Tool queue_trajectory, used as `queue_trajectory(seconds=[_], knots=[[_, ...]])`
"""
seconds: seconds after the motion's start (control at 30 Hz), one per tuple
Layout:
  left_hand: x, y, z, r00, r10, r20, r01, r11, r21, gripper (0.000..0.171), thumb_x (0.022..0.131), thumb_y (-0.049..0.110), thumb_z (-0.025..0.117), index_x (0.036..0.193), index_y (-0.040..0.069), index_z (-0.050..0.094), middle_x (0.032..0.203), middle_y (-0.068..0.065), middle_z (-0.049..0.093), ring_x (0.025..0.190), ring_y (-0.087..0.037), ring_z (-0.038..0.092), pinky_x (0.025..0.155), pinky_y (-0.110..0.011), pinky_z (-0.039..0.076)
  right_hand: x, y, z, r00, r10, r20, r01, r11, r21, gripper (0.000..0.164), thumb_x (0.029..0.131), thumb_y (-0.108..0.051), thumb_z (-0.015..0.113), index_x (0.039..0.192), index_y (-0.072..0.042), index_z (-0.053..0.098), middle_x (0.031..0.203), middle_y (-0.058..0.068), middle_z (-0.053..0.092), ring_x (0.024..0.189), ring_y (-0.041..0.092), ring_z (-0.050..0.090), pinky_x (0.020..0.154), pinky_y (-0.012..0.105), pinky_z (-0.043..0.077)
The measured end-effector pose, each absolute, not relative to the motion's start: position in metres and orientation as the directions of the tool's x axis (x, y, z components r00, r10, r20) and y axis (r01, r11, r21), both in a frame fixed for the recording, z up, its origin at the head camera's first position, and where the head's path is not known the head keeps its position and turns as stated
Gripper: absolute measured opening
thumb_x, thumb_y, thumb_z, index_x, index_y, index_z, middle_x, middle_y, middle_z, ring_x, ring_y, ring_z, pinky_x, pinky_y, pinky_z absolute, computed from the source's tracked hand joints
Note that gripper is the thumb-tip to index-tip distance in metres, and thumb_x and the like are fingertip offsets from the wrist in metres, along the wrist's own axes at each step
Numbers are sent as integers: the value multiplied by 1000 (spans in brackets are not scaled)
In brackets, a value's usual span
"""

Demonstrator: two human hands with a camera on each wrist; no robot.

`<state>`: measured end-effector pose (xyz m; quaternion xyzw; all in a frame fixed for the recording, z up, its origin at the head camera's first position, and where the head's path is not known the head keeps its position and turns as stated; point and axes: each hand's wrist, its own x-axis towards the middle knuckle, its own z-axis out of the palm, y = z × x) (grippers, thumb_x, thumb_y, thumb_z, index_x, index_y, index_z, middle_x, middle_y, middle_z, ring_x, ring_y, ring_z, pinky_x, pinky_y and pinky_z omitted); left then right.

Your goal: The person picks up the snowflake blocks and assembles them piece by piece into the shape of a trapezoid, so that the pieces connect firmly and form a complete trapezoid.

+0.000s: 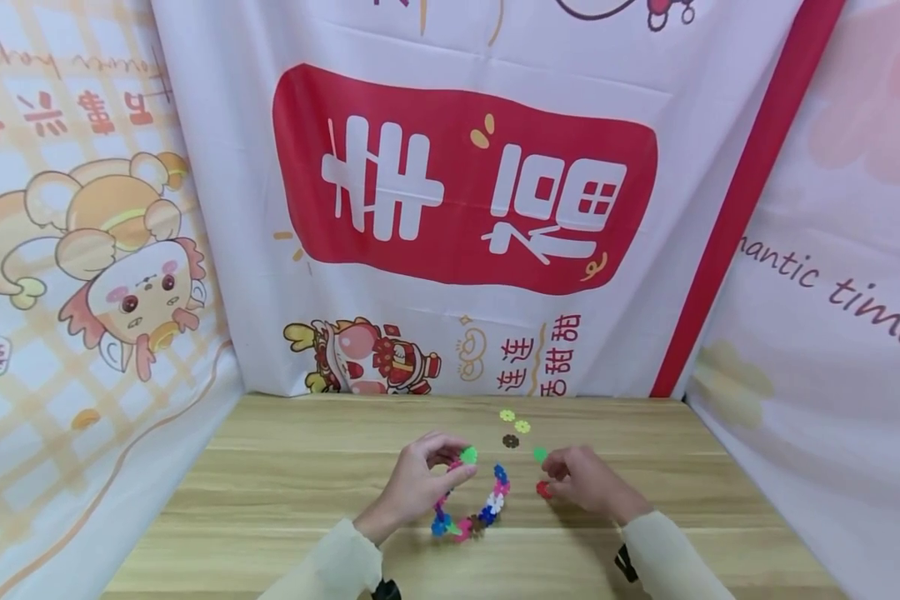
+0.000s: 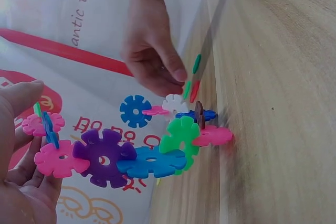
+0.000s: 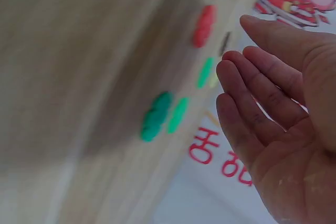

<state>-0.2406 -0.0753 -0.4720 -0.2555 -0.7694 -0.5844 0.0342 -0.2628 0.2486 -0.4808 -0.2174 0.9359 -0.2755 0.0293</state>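
Observation:
My left hand [image 1: 418, 479] grips one end of a curved chain of flower-shaped interlocking discs, pinching a light green disc [image 1: 468, 455] between thumb and fingers. The chain bends round in an open ring. In the left wrist view it shows a purple disc [image 2: 92, 149], a light blue disc [image 2: 152, 162] and a green disc [image 2: 180, 144]; a blue disc [image 2: 135, 111] forms its free end. My right hand [image 1: 588, 481] hovers low over the table, fingers relaxed and holding nothing. Near its fingertips lie a red disc [image 1: 543, 489] and a green disc [image 1: 540, 454].
Two yellow discs [image 1: 507, 415] and a brown disc [image 1: 511, 442] lie farther back on the wooden table [image 1: 307, 450]. In the right wrist view a dark green disc [image 3: 156, 116] lies beside lighter green ones. Printed cloth [image 1: 465, 183] hangs behind and at both sides.

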Motion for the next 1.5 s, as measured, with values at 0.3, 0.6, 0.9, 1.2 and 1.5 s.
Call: queue_trajectory(seconds=[0.3, 0.6, 0.9, 1.2, 1.5], knots=[[-240, -76, -473, -871, 353, 342, 424, 187, 886, 31, 94, 28, 82, 123, 19, 73, 113, 4, 71, 101, -13, 69, 97, -22, 59, -268, 253, -498, -874, -484, 49, -439, 740, -510, 18, 90, -4, 81, 107, -2, 77, 98, 8, 76, 84, 12, 68, 75, 28, 62], [-239, -74, -469, -865, 375, 333, 415, 164, 895, 37, 96, 33, 80, 127, 15, 71, 117, 2, 69, 106, -14, 69, 101, -23, 58, -275, 251, -491, -880, -468, -87, -357, 770, -529, 14, 86, -4, 84, 93, -11, 75, 86, -2, 72, 78, 11, 63, 71, 24, 55], [-238, -73, -472, -851, 399, 342, 422, 130, 897, 32, 98, 28, 77, 127, 15, 71, 120, -2, 68, 108, -14, 68, 102, -20, 57, -272, 255, -483, -873, -487, -39, -375, 719, -585, 13, 90, -6, 82, 87, -11, 70, 81, -3, 69, 74, 10, 59, 63, 23, 52], [-238, -75, -470, -853, 409, 325, 407, 130, 904, 30, 100, 22, 75, 129, 17, 70, 122, -1, 68, 111, -16, 67, 104, -21, 56, -269, 235, -435, -871, -468, 148, -450, 639, -624, 5, 100, -14, 74, 95, -14, 71, 86, -2, 71, 74, 10, 62, 62, 23, 55], [-240, -74, -467, -852, 411, 323, 397, 107, 912, 32, 101, 28, 74, 130, 14, 70, 124, -9, 67, 110, -16, 67, 101, -26, 58, -256, 201, -397, -812, -505, 292, -556, 519, -650, 5, 99, -18, 76, 97, -15, 74, 87, -1, 75, 74, 10, 66, 65, 23, 58]])
